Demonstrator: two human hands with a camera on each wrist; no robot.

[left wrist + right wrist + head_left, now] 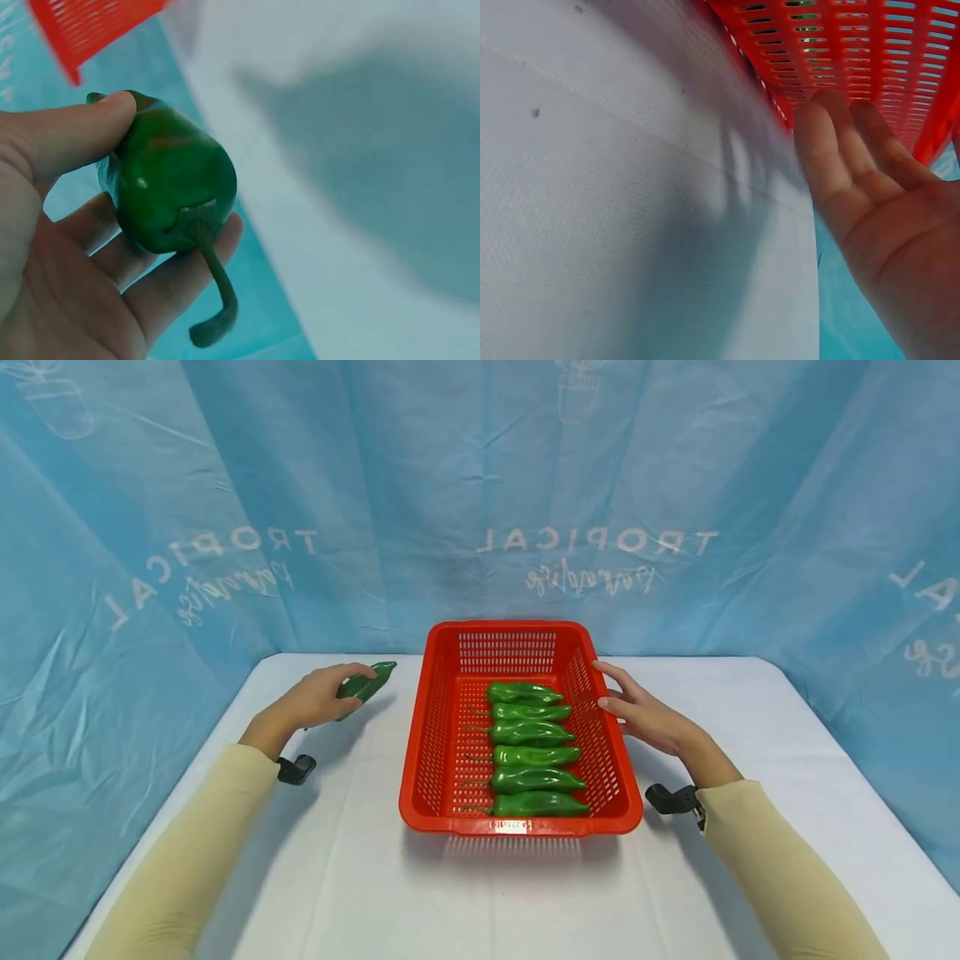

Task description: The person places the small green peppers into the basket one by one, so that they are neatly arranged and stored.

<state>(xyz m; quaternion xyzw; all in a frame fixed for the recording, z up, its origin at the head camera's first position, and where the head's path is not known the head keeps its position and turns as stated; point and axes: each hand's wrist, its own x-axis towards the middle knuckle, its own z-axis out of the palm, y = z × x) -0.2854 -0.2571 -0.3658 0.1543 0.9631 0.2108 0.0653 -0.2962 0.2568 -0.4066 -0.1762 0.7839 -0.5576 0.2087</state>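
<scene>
My left hand (315, 697) holds a glossy green pepper (180, 176) a little above the left part of the table, its thumb on one side and fingers on the other. In the left wrist view the pepper's curved stem (217, 281) points toward the camera. At the middle stands a red perforated plastic basket (415, 752). Several green peppers (532, 732) lie in it in a column, stems to the left. My right hand (651, 720) rests against the basket's right side near the rim. Its extended fingers (829, 142) touch or nearly touch the outer wall in the right wrist view.
A white cloth (360, 877) covers the table. Blue curtains (420, 485) printed with white lettering hang behind it and along both sides. Each wrist wears a small black camera, one at the left wrist (296, 769) and one at the right wrist (671, 799).
</scene>
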